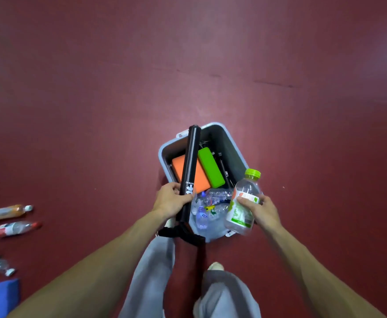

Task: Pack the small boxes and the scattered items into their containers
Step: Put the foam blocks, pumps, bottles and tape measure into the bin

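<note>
Grey bin, 2 boxes, 3 floor bottles

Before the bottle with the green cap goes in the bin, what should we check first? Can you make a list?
1. Right hand grips the green-capped bottle: ok.
2. Bottle is above the grey bin: ok.
3. Cap is on: ok.
4. Room among the bottles already inside: cannot tell.
5. Black tube in the left hand sticks out over the rim: not ok.
6. Bottles lying on the floor remain unpacked: not ok.
</note>
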Demonstrator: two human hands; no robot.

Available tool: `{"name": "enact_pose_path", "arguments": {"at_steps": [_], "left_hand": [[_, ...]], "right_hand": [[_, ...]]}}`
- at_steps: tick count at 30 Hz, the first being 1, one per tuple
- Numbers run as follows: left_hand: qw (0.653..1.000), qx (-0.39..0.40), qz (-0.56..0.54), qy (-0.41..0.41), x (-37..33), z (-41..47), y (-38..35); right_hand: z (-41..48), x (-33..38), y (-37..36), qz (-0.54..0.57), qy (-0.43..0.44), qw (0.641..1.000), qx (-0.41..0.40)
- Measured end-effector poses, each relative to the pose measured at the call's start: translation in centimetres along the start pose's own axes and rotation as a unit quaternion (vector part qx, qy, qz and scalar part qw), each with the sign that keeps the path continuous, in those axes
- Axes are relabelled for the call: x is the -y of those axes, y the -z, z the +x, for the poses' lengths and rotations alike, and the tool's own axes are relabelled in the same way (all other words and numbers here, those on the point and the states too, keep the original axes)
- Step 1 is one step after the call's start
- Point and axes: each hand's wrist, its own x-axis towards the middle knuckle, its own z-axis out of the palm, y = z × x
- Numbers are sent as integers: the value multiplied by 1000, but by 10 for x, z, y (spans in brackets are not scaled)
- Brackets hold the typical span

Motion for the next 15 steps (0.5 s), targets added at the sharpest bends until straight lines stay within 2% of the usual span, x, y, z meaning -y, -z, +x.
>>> {"name": "enact_pose_path", "arguments": {"at_steps": [8, 15], "left_hand": [[996, 52, 44, 61, 24, 171, -109], [994, 1, 27, 109, 81, 305, -207]], "right_hand": [[153, -69, -26, -4, -54, 999, 0], [252, -148, -59, -7, -99, 995, 25]]}}
